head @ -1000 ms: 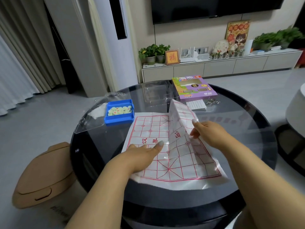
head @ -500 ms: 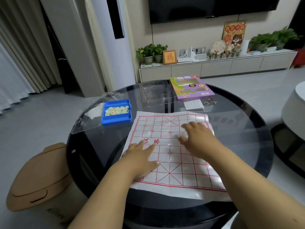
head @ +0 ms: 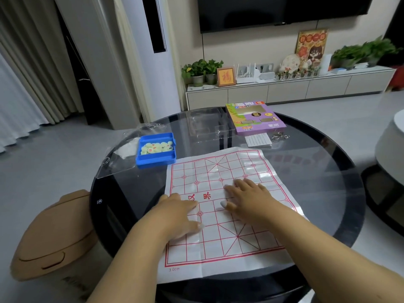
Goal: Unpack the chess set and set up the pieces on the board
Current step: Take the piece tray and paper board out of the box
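Both hands pressing the paper chess board flat on the round worktop.

White paper chess board with red grid lines (head: 227, 206) is lying unfolded on the round black glass worktop (head: 317, 193), reaching its near edge, creases showing. Left hand (head: 177, 217) is resting palm down on the board's left side, grip spread, fingers straight, pinching nothing. Right hand (head: 249, 200) is lying flat at the board's middle, grip spread too. Blue plastic tray (head: 156, 157) holding pale round chess pieces (head: 156, 147) is sitting just beyond the board's far left corner, near the worktop's left edge, on a clear plastic sheet (head: 118, 165). Purple cardboard game box (head: 254, 121) is sitting at the far edge, small white card (head: 258, 139) just in front of it.
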Motion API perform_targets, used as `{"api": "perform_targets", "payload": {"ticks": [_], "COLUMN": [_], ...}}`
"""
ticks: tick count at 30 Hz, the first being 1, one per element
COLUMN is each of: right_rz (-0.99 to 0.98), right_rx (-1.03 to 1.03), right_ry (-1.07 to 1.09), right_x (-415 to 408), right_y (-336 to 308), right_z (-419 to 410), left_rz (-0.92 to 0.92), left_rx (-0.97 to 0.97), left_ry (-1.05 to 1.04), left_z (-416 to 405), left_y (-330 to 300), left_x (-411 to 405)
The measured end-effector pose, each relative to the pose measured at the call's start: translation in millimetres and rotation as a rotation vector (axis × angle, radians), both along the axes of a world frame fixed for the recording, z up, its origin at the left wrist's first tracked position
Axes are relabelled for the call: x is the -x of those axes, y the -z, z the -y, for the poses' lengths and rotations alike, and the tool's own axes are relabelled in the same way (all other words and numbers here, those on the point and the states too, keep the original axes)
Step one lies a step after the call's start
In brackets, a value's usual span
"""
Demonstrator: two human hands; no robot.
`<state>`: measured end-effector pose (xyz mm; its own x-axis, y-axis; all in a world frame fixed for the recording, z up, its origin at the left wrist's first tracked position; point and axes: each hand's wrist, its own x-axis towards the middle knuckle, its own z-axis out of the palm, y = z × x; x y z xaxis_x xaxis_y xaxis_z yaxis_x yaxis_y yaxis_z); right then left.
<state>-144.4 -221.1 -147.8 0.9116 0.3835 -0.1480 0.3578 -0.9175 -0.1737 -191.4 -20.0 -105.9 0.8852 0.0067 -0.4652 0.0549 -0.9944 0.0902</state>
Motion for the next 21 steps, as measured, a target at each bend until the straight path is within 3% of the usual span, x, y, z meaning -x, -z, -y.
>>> {"api": "perform_targets", "payload": {"ticks": [7,12,17,21], "right_rz": [0.08,0.079,0.068,0.088], "right_rx": [-0.041,-0.054,-0.139,-0.246], "right_ry": [0.004,-0.031,-0.028,0.003], "right_x": [2.9,-7.1,-31.5,-63.2], "right_y": [-12.3,-23.7,-30.7,-27.4], "right_z": [-9.4,-29.8,-72.0,-117.8], "left_rz": [0.211,0.461,0.474,0.432], "left_rx": [0.182,0.636,1.248,1.617], "left_ry": [-0.191,-0.684,-1.12,-1.252], "left_z": [-16.1,-39.7,-68.0,-83.4], "left_y": [-10.0,-11.3,0.2,9.7], "left_x": [-4.5,-22.2,-45.2,-50.3]}}
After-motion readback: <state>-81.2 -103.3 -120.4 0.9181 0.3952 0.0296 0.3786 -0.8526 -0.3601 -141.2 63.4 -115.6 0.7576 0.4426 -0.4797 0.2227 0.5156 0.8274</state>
